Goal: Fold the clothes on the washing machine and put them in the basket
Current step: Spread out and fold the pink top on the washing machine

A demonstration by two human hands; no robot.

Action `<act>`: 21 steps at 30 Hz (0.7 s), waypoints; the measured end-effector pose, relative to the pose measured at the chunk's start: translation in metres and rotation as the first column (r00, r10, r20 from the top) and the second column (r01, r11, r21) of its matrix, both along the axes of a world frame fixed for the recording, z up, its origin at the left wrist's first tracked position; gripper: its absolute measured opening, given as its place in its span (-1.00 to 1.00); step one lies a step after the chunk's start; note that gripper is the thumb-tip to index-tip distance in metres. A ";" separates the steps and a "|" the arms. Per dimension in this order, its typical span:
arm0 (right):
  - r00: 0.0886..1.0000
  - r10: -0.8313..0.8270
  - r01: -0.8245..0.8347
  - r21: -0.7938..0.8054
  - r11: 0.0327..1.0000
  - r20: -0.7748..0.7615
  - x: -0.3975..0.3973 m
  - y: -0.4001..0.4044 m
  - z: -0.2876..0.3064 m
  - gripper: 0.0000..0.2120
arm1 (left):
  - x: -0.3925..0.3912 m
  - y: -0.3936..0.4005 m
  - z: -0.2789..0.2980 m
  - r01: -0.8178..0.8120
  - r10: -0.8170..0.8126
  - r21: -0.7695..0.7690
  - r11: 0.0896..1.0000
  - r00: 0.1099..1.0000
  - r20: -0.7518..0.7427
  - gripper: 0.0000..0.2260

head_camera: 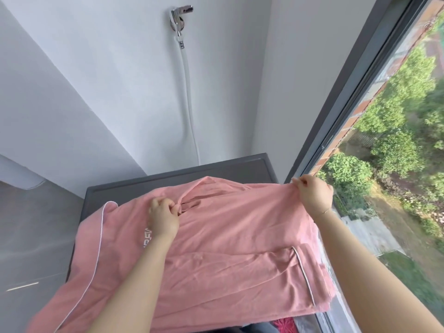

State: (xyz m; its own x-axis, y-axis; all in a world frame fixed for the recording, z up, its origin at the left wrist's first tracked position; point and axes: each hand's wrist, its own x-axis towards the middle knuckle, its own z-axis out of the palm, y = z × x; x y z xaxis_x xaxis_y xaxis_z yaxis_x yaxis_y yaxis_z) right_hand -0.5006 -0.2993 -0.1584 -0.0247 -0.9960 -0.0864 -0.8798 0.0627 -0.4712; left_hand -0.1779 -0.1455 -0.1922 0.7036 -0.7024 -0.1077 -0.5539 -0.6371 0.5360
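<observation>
A pink garment [228,248] with white piping is spread across the top of the dark grey washing machine [168,179], its left edge hanging past the machine's side. The left hand [163,217] is curled into a bunch of the fabric near the garment's middle. The right hand [314,195] pinches the garment's far right corner, held raised beside the window frame [348,116]. A white hose [189,104] runs from a wall tap [179,18] down behind the machine.
</observation>
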 end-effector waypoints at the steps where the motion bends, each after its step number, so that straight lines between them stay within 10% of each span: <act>1: 1.000 0.007 -0.006 0.038 0.999 -0.024 0.001 0.000 -0.001 -0.74 | 0.004 -0.001 0.000 0.000 0.000 0.020 1.000 1.000 0.002 -0.90; 8: 0.964 0.262 -0.256 0.115 0.960 -0.050 0.030 0.017 -0.009 -0.78 | 0.035 -0.012 0.022 0.052 -0.046 -0.042 0.998 0.990 0.133 -0.80; 14: 0.940 0.316 -0.304 0.106 0.947 -0.126 0.060 0.033 0.002 -0.78 | 0.074 -0.011 0.023 0.119 -0.137 0.384 0.916 0.990 0.018 -0.60; 21: 0.970 0.208 -0.207 0.021 0.978 -0.129 0.061 0.061 0.018 -0.76 | 0.092 0.006 0.041 0.213 -0.205 0.033 0.976 0.965 -0.165 -0.85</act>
State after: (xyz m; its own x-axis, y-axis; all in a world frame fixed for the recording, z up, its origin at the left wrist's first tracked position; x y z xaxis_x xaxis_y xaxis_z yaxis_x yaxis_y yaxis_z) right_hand -0.4399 -0.2385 -0.1399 0.1705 -0.9799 -0.1036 -0.9276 -0.1242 -0.3523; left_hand -0.0863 -0.1390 -0.1513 0.5124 -0.8231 -0.2449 -0.5877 -0.5441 0.5988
